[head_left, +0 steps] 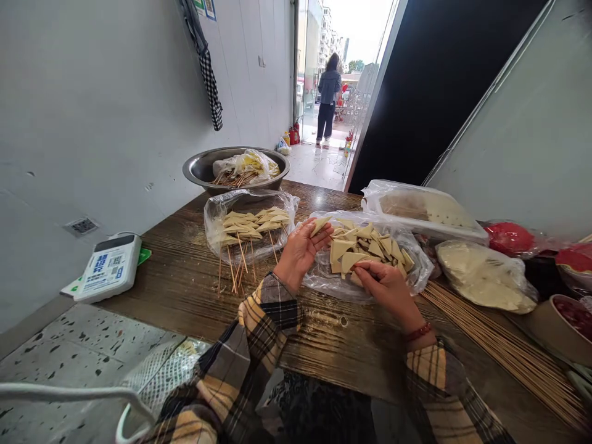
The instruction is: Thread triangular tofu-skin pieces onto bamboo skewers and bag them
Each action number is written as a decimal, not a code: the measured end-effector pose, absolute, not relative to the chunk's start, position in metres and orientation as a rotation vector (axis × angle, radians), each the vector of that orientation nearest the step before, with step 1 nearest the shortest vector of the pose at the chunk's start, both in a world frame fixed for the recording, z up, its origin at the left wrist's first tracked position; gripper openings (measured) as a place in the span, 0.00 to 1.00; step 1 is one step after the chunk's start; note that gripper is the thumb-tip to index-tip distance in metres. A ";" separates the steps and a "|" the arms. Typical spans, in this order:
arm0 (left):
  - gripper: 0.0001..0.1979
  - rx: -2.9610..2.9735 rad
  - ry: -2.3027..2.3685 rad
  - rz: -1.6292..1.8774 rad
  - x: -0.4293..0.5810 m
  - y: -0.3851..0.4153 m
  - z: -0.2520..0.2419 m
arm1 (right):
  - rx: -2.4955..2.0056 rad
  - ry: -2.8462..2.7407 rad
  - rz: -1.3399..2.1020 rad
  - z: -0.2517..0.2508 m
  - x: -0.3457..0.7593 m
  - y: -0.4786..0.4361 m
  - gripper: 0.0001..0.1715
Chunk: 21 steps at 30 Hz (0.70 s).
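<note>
My left hand (300,250) is raised, palm up, with a tan triangular tofu slice (320,224) held at its fingertips. My right hand (386,285) rests at the near edge of a plastic-lined tray (419,271) and pinches another slice from the pile of triangular tofu pieces (365,243). To the left lies a plastic-covered plate of skewered tofu triangles (250,225), their sticks pointing toward me. Both sleeves are plaid.
A metal basin (198,168) with bagged skewers stands at the table's far end. Loose bamboo skewers (504,348) lie at right, near a white tray (425,213), a bagged flat sheet (481,274) and red bowls (509,237). A scale (108,266) sits left. A person stands in the doorway (327,98).
</note>
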<state>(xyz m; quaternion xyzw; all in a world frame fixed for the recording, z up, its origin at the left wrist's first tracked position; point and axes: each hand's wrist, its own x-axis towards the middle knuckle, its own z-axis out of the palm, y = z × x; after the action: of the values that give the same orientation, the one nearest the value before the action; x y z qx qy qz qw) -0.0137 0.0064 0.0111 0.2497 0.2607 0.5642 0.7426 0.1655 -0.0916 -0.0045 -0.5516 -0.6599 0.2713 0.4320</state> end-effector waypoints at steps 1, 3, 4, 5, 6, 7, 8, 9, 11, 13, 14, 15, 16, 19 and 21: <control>0.10 0.551 0.566 1.244 -0.014 0.006 0.011 | -1.379 -1.653 0.665 -0.005 0.166 -0.091 0.17; 0.12 0.552 0.561 1.250 -0.014 0.007 0.011 | -1.382 -1.668 0.645 -0.006 0.166 -0.091 0.18; 0.12 0.553 0.559 1.249 -0.014 0.007 0.010 | -1.383 -1.673 0.636 -0.006 0.167 -0.091 0.18; 0.12 0.553 0.558 1.247 -0.014 0.007 0.010 | -1.382 -1.675 0.632 -0.006 0.167 -0.091 0.18; 0.12 0.555 0.555 1.246 -0.014 0.007 0.010 | -1.381 -1.673 0.633 -0.006 0.167 -0.091 0.18; 0.12 0.555 0.554 1.246 -0.014 0.007 0.010 | -1.380 -1.670 0.639 -0.007 0.167 -0.091 0.18; 0.11 0.556 0.554 1.245 -0.014 0.008 0.010 | -1.379 -1.667 0.649 -0.007 0.167 -0.091 0.18; 0.11 0.557 0.555 1.246 -0.014 0.008 0.009 | -1.380 -1.663 0.659 -0.007 0.167 -0.091 0.18; 0.10 0.556 0.555 1.248 -0.014 0.007 0.009 | -1.383 -1.656 0.671 -0.008 0.167 -0.090 0.18; 0.10 0.554 0.557 1.250 -0.014 0.007 0.009 | -1.386 -1.652 0.669 -0.009 0.167 -0.090 0.18; 0.10 0.553 0.557 1.251 -0.014 0.007 0.009 | -1.385 -1.650 0.671 -0.010 0.167 -0.089 0.18; 0.09 0.550 0.556 1.252 -0.014 0.007 0.010 | -1.384 -1.649 0.675 -0.010 0.168 -0.089 0.18; 0.09 0.547 0.556 1.252 -0.014 0.007 0.010 | -1.382 -1.650 0.682 -0.011 0.168 -0.089 0.18; 0.08 0.543 0.556 1.256 -0.013 0.007 0.010 | -1.378 -1.654 0.694 -0.011 0.168 -0.089 0.18; 0.08 0.545 0.560 1.258 -0.013 0.006 0.010 | -1.376 -1.653 0.692 -0.010 0.167 -0.089 0.18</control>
<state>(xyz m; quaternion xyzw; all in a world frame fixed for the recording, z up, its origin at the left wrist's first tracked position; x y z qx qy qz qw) -0.0131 0.0064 0.0102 0.2481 0.2553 0.5732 0.7381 0.1674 -0.0892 -0.0104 -0.5508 -0.6617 0.2767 0.4268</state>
